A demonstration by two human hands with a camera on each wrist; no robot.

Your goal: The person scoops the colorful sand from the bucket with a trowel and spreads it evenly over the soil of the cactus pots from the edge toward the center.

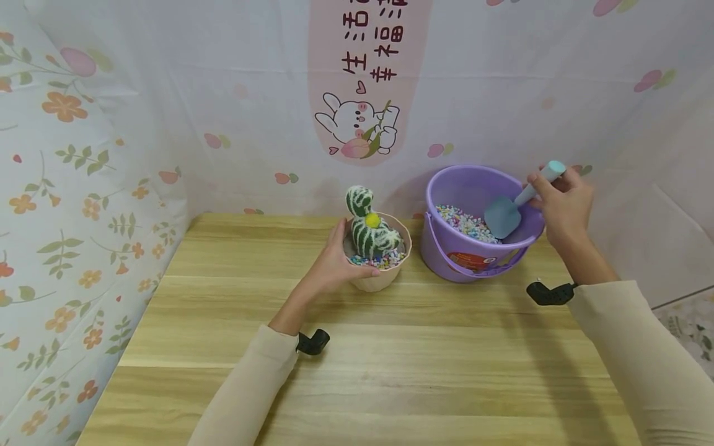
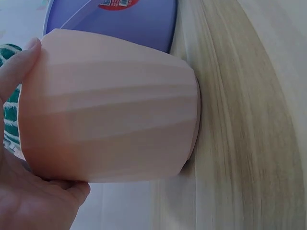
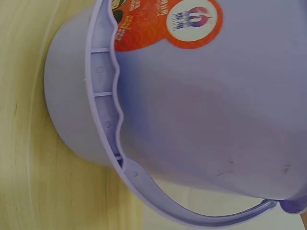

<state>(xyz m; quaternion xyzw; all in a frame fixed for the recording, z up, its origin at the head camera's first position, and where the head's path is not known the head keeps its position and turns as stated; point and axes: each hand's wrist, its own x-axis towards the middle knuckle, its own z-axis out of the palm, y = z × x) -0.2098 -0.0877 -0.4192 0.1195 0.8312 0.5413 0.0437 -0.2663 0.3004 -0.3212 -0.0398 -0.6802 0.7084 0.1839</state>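
Note:
My left hand (image 1: 333, 263) grips the near left side of a pale pink flowerpot (image 1: 375, 284), its thumb along the rim. In the pot stands a green and white knitted cactus (image 1: 368, 237) with a yellow ball, colourful pebbles (image 1: 390, 259) around its base. In the left wrist view the pot's ribbed wall (image 2: 110, 105) fills the middle. My right hand (image 1: 566, 204) holds a small blue shovel (image 1: 504, 217) by its handle, blade down inside a purple bucket (image 1: 463, 186). The blade touches the colourful pebbles there. Only the bucket (image 3: 192, 115) shows in the right wrist view.
The bucket stands right of the pot on a wooden table (image 1: 390, 365), its handle (image 1: 446, 254) hanging down at the front. Behind both hangs a printed white cloth (image 1: 240, 111); a flowered cloth (image 1: 72, 248) covers the left side.

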